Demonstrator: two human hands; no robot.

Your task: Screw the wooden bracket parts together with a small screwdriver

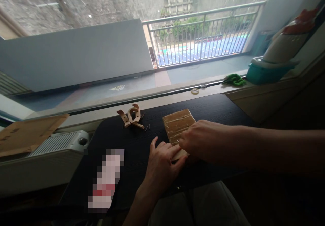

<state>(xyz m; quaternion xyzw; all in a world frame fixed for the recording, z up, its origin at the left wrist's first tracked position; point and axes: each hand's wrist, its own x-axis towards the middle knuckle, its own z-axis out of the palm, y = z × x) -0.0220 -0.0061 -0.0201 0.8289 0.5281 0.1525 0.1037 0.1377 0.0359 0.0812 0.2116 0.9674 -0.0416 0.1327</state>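
the right forearm comes in level from the side, and the right hand (pixel 195 136) is bent over at the wrist, fingers curled in and bunched against the block — i cannot tell whether they pinch anything, as the knuckles hide the tips. the left hand (pixel 162 156) reaches up from below with its fingers spread: the little finger is lifted clear, while forefinger and thumb straddle the pale near side of the block. how firmly it grips, i cannot tell.

the squarish, brown, wood-like block (pixel 177 121) lies just beyond the left hand and partly under the right one, on the black wood-grained desk (pixel 215 109). its flat top is crossed by thin, pale, raised lines, slightly ragged, and its near side is a lighter, smooth tan.

beyond the left hand and off to its left are curved pale wooden pieces (pixel 132 117) with small dark holes, smooth and hook-like — with short, thin dark pins (pixel 147 127) lying near them. left of the left hand is a long pinkish item (pixel 109 177), too blurred to make out. well beyond the right hand, a crumpled green cloth (pixel 235 79) sits on the pale sill (pixel 175 97).
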